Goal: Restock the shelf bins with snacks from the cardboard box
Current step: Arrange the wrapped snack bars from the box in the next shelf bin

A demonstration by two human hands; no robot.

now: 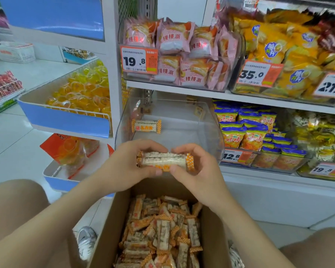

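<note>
The person's left hand (128, 163) and right hand (193, 167) meet in the middle of the view, fingers curled around the two ends of a small stack of snack bars (163, 160) in orange-checked wrappers. The stack is held just above the far edge of the open cardboard box (112, 225), which is heaped with loose bars of the same kind. Just beyond the hands is a clear bin (182, 120), nearly bare, with a lone bar (146, 126) at its far left.

The stack is pinched only at its ends, so a middle bar could probably slip out and drop short of the bin's front lip.

The bin sits on a white shelf (182, 87) under pink pastry packets (174, 39). A pale tiled floor (17, 132) stretches away on the left.
</note>
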